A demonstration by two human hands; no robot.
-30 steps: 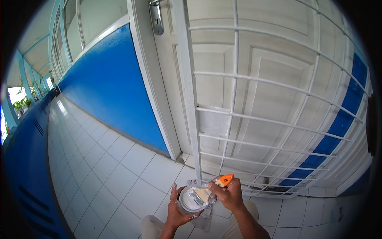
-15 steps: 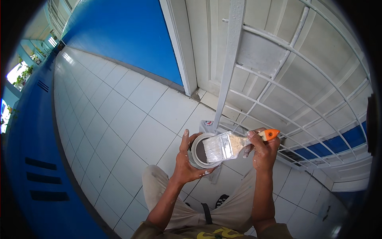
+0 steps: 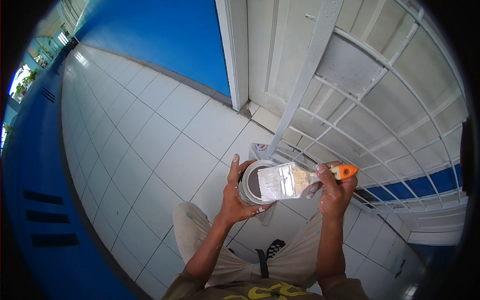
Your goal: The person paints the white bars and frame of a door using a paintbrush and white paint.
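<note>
My left hand is wrapped round a small round paint pot with a pale rim and a greyish inside. In my right hand is a wide paintbrush with an orange-tipped handle, gripped near the ferrule end of the handle. Its bristles are coated in white paint and lie over the pot's opening, partly hiding what is inside. White paint specks mark the fingers of both hands.
A white metal grille gate stands close at my right, before a white panelled door. A plastic sheet lies on the tiled floor by the gate's foot. A blue low wall runs along the left.
The brush has shifted slightly to the right over the pot, still in my right hand. My view has turned a little, while the left hand keeps its hold on the pot.
</note>
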